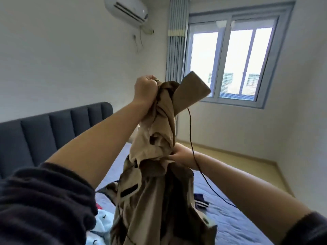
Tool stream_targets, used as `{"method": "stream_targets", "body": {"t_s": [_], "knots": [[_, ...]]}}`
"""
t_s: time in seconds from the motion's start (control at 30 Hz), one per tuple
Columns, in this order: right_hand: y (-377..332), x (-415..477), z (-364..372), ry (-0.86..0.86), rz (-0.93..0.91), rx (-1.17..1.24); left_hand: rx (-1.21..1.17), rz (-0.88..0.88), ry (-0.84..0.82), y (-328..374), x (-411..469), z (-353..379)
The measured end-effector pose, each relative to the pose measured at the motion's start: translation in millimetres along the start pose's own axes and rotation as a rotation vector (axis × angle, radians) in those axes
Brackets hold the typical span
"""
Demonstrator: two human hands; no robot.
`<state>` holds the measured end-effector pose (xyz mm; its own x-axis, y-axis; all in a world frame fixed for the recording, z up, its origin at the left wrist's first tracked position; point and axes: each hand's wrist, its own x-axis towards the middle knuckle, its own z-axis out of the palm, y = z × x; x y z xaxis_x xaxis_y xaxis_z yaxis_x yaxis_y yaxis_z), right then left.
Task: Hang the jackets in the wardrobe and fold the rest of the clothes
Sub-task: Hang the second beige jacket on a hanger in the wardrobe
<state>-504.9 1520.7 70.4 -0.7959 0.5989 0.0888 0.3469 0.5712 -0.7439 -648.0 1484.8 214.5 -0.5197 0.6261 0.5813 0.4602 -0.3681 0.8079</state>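
A tan jacket (155, 191) hangs bunched in the air above the bed. My left hand (145, 87) is raised high and grips the jacket's top in a fist. A sleeve or cuff of the jacket sticks up to the right of that fist. Lower down, my right hand (182, 155) pinches the fabric at the jacket's middle, partly hidden behind the folds. A thin dark cord (192, 147) dangles from the jacket past my right wrist.
The bed (235, 221) has a blue cover and a dark padded headboard (53, 131) on the left. A light blue garment (102, 221) and a navy striped garment (200, 202) lie on it. A window (230, 62) and curtain stand ahead.
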Motion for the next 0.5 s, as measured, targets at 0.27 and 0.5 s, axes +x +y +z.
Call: {"method": "stream_targets", "body": {"t_s": [0.27, 0.5], "knots": [[-40.0, -45.5, -137.0, 0.618, -0.004, -0.114, 0.937, 0.394, -0.318, 31.3, 39.3, -62.1], [-84.4, -64.6, -166.9, 0.577, 0.047, -0.236, 1.086, 0.273, -0.433, 28.9, 25.2, -51.2]]}}
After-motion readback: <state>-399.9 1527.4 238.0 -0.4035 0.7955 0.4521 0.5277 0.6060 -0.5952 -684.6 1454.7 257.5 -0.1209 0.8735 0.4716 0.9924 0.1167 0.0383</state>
